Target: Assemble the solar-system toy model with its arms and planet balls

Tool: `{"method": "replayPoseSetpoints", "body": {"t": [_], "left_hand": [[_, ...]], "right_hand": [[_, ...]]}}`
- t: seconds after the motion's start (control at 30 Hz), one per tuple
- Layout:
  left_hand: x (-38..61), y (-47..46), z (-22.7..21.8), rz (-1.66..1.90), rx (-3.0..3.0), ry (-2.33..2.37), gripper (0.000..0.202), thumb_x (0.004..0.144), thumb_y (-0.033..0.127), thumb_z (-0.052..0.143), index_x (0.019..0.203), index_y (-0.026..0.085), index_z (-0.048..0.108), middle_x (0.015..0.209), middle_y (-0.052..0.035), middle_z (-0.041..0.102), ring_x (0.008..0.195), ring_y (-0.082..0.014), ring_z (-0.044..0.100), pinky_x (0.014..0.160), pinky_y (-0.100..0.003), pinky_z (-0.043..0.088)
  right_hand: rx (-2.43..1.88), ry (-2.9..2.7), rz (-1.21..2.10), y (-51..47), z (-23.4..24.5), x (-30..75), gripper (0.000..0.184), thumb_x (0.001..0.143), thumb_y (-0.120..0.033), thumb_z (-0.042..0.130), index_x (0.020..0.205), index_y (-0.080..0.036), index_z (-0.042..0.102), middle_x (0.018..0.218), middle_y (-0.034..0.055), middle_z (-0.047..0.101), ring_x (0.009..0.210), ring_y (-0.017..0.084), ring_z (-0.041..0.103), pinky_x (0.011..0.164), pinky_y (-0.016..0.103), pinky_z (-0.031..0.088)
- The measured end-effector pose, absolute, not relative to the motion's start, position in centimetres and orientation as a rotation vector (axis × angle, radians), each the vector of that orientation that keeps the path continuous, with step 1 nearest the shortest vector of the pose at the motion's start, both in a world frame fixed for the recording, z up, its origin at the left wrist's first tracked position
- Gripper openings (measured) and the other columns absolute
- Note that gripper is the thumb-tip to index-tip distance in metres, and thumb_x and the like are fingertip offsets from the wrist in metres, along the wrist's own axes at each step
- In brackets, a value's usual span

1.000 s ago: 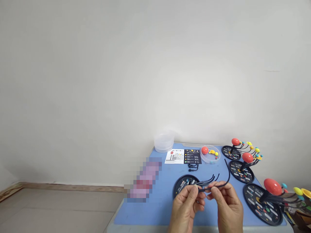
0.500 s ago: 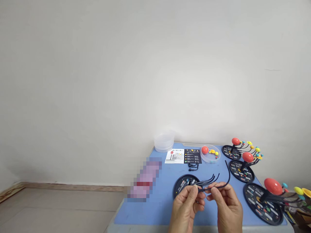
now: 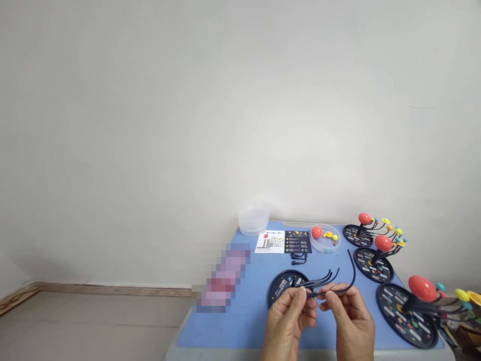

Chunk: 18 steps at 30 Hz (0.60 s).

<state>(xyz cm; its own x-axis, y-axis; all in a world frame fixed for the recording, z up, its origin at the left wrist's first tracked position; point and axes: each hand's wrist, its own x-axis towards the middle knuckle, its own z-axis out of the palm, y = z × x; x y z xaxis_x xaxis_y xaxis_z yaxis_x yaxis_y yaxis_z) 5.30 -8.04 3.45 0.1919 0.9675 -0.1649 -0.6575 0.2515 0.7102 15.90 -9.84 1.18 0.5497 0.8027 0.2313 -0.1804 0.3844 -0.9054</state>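
From the head view, the left hand [image 3: 287, 321] pinches the gathered inner ends of a fan of short rods [image 3: 323, 278] between thumb and forefinger. The right hand [image 3: 351, 318], just beside it, pinches the long rod [image 3: 354, 271] near its inner end, other fingers curled under. That long rod runs rightward from the fingertips, then hooks up and away. All the rods are thin, dark, smooth-looking plastic, held above the blue table [image 3: 240, 316], with the printed black disc base [image 3: 280, 287] just behind the left knuckles, nearer that hand than the right.
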Motion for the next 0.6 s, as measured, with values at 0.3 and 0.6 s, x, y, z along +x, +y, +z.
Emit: {"method": "replayPoseSetpoints", "body": {"t": [0.3,0.6], "left_hand": [[5.4,-8.1,3.1,1.240,0.607,0.713,0.042,0.056,0.047,0.087,0.065,0.011,0.069,0.058,-0.0031,0.066,0.052,-0.0101,0.057,0.047,-0.017,0.044],[5.9,-8.5,2.1,1.353,1.031,0.848,0.049,0.075,0.064,0.064,0.071,0.015,0.064,0.055,0.0010,0.057,0.045,-0.0075,0.046,0.035,-0.013,0.035]], "right_hand": [[-0.953,-0.804,0.824,-9.3,0.2,16.7,0.021,0.074,-0.036,0.076,0.079,-0.018,0.067,0.082,0.0050,0.072,0.076,0.019,0.067,0.066,0.029,0.056],[-0.940,-0.693,0.935,-9.3,-0.2,16.8,0.026,0.071,-0.039,0.078,0.080,-0.018,0.067,0.081,0.0037,0.071,0.070,0.016,0.065,0.066,0.027,0.056]]}}
